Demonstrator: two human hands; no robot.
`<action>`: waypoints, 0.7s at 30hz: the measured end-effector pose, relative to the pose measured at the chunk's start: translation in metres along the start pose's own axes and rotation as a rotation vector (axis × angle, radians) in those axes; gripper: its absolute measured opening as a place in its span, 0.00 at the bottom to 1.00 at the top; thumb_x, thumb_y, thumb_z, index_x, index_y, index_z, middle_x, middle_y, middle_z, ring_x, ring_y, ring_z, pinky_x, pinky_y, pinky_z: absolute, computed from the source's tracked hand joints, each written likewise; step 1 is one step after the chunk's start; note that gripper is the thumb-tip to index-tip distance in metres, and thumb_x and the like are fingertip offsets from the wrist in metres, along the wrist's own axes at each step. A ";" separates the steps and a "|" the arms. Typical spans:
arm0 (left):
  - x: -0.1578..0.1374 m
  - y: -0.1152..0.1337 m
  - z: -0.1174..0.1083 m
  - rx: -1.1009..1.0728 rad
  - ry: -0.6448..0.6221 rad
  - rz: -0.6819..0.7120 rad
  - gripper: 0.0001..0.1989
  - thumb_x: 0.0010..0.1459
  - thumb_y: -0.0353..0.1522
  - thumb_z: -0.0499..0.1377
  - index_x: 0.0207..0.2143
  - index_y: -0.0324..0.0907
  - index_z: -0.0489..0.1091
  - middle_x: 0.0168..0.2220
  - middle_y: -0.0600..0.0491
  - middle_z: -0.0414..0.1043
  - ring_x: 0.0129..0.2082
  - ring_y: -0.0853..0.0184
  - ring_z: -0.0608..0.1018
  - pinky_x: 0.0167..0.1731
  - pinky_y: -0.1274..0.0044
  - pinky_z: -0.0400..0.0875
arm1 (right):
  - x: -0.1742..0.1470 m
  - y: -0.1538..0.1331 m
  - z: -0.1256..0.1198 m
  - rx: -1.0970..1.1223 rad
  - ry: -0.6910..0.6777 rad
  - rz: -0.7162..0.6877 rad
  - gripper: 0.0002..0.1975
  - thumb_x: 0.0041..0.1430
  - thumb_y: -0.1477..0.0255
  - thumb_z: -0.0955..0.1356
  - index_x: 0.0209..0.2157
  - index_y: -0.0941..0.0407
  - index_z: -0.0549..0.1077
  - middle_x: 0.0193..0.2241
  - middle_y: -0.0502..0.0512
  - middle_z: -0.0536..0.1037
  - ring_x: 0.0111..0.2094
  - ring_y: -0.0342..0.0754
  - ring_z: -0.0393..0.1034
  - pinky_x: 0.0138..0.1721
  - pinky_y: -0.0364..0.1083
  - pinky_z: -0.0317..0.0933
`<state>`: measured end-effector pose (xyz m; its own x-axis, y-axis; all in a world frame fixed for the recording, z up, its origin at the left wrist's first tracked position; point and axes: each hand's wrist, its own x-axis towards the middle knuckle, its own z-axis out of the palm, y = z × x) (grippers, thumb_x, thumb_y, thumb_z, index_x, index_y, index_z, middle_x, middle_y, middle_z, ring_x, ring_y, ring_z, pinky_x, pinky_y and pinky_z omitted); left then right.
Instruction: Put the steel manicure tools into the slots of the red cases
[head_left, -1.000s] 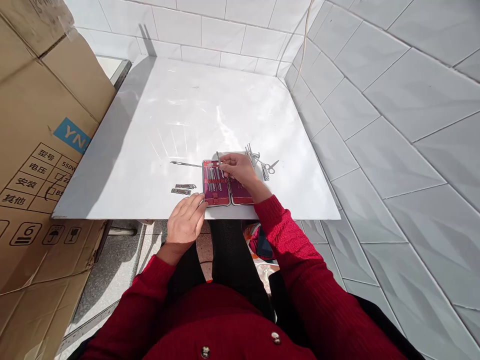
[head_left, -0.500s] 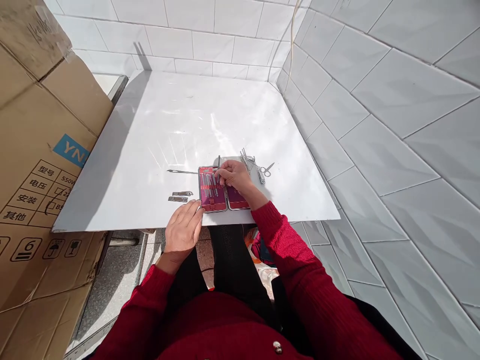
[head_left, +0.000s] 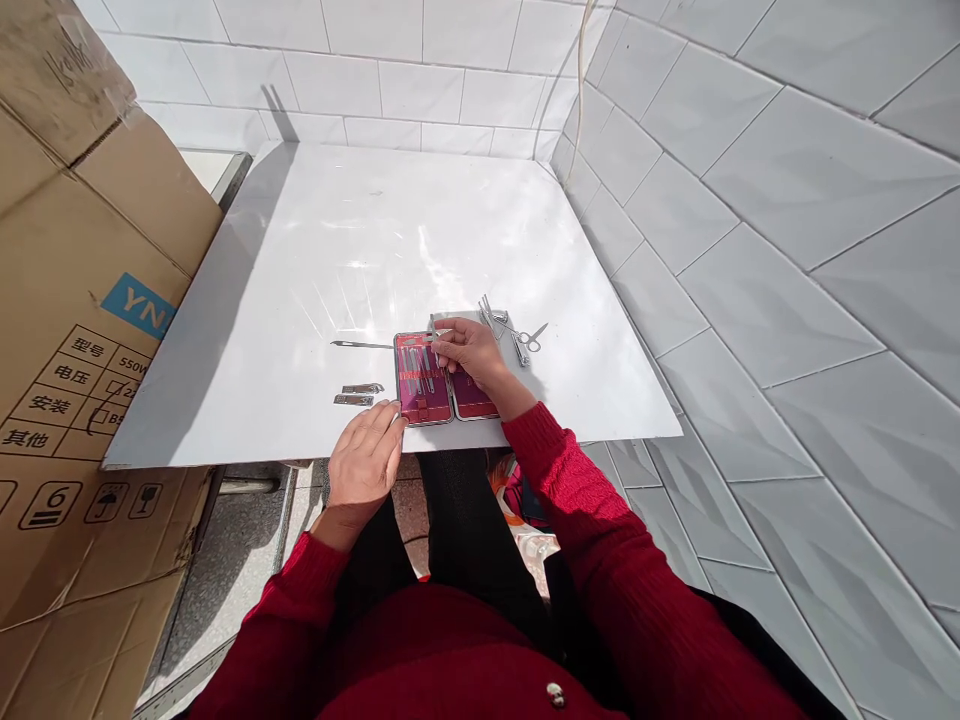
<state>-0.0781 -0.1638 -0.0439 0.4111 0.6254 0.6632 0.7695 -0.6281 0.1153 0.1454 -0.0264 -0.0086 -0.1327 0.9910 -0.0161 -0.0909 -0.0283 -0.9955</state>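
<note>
An opened manicure case (head_left: 421,408) with a red and purple lining lies near the table's front edge. Several slim metal tools (head_left: 415,370) sit under the loops of its left half. My left hand (head_left: 366,455) holds the case at its lower left corner, fingers together. Above the upper middle of the case, my right hand (head_left: 472,352) pinches a slim metal tool (head_left: 433,324); its lower part is hard to make out. Two nail clippers (head_left: 362,388) and a long thin metal tool (head_left: 362,344) lie to the left. Small scissors (head_left: 530,340) rest to the right.
Beside the scissors lies a cluster of metal tools (head_left: 491,316), partly on the case's grey flap. The white table (head_left: 390,230) meets tiled walls (head_left: 750,250) at the back and right. A large cardboard box (head_left: 82,250) stands along the left.
The slim tool in my right hand has dropped slightly, with less of its tip above the fingers. My left hand stays at the case's corner. The view has shifted a little.
</note>
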 end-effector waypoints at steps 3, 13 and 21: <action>0.000 0.000 0.001 0.006 0.019 0.009 0.18 0.67 0.24 0.58 0.58 0.41 0.71 0.58 0.44 0.77 0.61 0.55 0.78 0.59 0.62 0.72 | 0.001 -0.002 -0.002 -0.052 -0.012 -0.010 0.34 0.48 0.67 0.78 0.57 0.53 0.72 0.24 0.42 0.76 0.21 0.41 0.69 0.19 0.40 0.63; -0.002 -0.001 0.001 -0.036 -0.017 -0.024 0.21 0.68 0.25 0.55 0.61 0.45 0.70 0.60 0.46 0.76 0.63 0.56 0.76 0.61 0.61 0.71 | 0.003 -0.013 0.003 -0.294 -0.011 -0.041 0.29 0.55 0.72 0.72 0.60 0.54 0.73 0.24 0.44 0.77 0.21 0.41 0.69 0.24 0.42 0.64; -0.004 -0.001 0.003 -0.045 -0.026 -0.036 0.21 0.68 0.25 0.56 0.61 0.44 0.71 0.61 0.46 0.75 0.64 0.56 0.75 0.62 0.62 0.70 | 0.006 -0.009 0.002 -0.495 0.013 -0.114 0.24 0.58 0.73 0.71 0.57 0.54 0.77 0.29 0.48 0.81 0.32 0.45 0.72 0.39 0.47 0.68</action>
<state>-0.0789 -0.1643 -0.0487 0.3968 0.6591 0.6388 0.7613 -0.6251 0.1721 0.1435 -0.0209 0.0003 -0.1363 0.9859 0.0973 0.3754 0.1423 -0.9159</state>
